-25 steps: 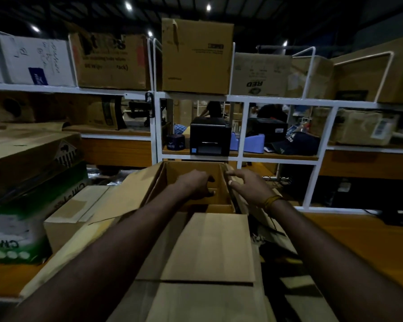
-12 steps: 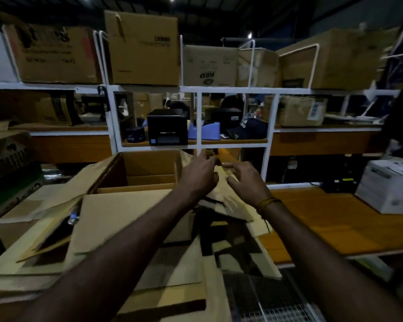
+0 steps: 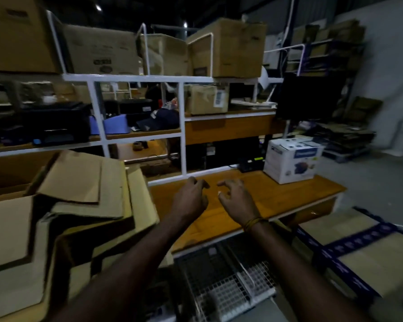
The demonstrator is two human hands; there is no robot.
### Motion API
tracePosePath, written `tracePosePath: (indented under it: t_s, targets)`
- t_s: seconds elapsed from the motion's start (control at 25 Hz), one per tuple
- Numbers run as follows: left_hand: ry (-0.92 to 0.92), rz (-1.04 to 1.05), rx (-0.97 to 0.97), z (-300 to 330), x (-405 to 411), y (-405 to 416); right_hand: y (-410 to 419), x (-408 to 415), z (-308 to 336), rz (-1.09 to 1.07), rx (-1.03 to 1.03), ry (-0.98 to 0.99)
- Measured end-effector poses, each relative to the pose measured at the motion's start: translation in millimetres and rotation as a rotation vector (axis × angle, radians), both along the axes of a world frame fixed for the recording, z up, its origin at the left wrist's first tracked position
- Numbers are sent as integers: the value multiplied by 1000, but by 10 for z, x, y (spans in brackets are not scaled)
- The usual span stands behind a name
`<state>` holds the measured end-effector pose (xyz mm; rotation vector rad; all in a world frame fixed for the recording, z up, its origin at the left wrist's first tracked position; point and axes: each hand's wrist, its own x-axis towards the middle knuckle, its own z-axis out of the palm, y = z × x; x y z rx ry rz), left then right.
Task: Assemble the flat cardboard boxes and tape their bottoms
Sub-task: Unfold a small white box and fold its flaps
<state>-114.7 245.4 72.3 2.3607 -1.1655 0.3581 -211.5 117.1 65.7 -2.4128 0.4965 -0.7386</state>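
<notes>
Several flat and half-opened brown cardboard boxes lie piled at the left of the wooden bench. My left hand and my right hand hover side by side over bare bench wood, right of the pile. Both hands hold nothing, and their fingers are loosely curled and apart. A taped cardboard box with dark blue tape sits low at the right. What looks like a tape roll rests on a lower shelf behind.
A white product box stands on the bench's far right. White metal shelving behind carries cartons, a black printer and a blue dispenser. A wire basket sits below the bench edge. A pallet of flat cardboard lies at far right.
My view has swung right. Both hands left the open box's flaps and moved right off the cardboard pile, now over bare bench wood holding nothing.
</notes>
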Motion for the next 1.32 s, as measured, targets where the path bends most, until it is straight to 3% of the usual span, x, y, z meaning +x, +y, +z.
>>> tracePosePath:
  t_s: [0.48, 0.84, 1.32]
  targets:
    - [103, -70, 106, -699, -304, -1651, -1421, -489, -720, -165, 98, 75]
    - [126, -147, 95, -977, 449, -3094, -2750, 77, -1001, -254, 19, 216]
    - [211, -262, 98, -1097, 1382, -4687, -4241, 955, -1066, -488, 15, 160]
